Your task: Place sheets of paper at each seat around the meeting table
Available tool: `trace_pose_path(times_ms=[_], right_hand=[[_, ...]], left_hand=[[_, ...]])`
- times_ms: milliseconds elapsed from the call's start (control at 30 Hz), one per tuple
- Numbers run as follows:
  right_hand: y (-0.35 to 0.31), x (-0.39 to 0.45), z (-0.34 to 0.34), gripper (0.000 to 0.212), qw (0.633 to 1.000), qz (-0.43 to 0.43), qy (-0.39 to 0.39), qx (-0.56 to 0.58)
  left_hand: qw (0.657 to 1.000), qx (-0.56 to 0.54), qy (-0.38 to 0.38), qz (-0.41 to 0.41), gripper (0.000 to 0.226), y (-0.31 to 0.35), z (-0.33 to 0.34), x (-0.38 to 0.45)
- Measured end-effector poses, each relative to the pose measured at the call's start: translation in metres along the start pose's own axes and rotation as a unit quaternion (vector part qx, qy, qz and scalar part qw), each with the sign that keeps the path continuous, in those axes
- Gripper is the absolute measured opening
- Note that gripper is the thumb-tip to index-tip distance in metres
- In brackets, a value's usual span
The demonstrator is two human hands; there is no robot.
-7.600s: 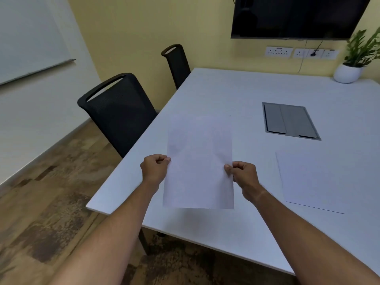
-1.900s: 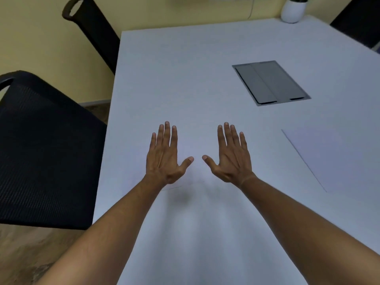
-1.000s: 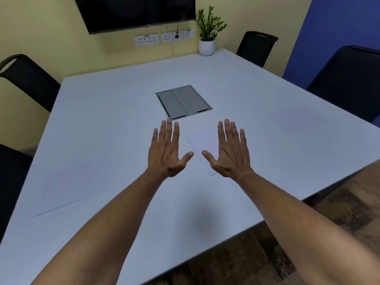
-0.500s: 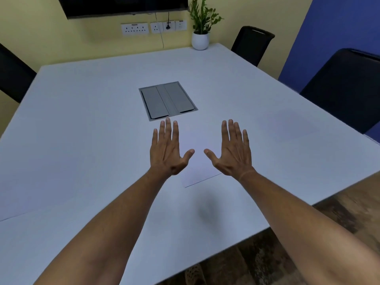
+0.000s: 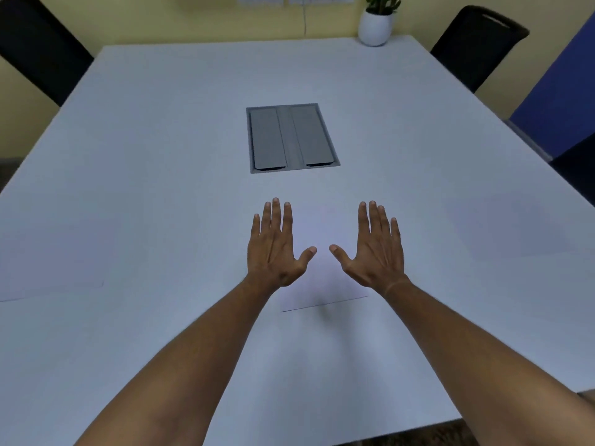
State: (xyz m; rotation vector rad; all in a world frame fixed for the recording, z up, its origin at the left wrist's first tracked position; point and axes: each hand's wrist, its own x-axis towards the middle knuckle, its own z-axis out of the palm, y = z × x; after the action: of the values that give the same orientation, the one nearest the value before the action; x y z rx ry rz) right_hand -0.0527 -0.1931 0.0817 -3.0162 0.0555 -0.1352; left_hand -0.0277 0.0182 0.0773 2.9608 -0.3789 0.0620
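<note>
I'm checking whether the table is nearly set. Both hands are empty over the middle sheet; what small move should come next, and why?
Probably draw both hands back. The left hand and right hand are open and hold nothing, and the sheet between them already lies flat on the table, as do the left sheet and right sheet.

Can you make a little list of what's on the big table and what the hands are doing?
table: white
middle sheet: flat, between the hands
left sheet: flat near left edge
right sheet: faint, near right edge
grey hatch: centre, shut
plant pot: far edge
left hand: open, empty
right hand: open, empty
</note>
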Motion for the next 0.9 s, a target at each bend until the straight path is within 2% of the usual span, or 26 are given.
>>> trace_pose_path(times_ms=[467, 733, 900], right_hand=[[0.031, 0.048, 0.055, 0.104, 0.991, -0.100, -0.079, 0.029], [0.028, 0.057, 0.077, 0.102, 0.993, -0.061, -0.096, 0.042], [0.023, 0.066, 0.093, 0.102, 0.989, -0.011, -0.136, 0.054]], left_hand=[[0.987, 0.008, -0.060, -0.151, 0.101, 0.018, 0.047, -0.005], [0.974, -0.009, -0.094, -0.207, 0.098, 0.007, 0.073, -0.001], [0.948, -0.090, -0.127, -0.278, 0.092, 0.002, 0.092, 0.007]])
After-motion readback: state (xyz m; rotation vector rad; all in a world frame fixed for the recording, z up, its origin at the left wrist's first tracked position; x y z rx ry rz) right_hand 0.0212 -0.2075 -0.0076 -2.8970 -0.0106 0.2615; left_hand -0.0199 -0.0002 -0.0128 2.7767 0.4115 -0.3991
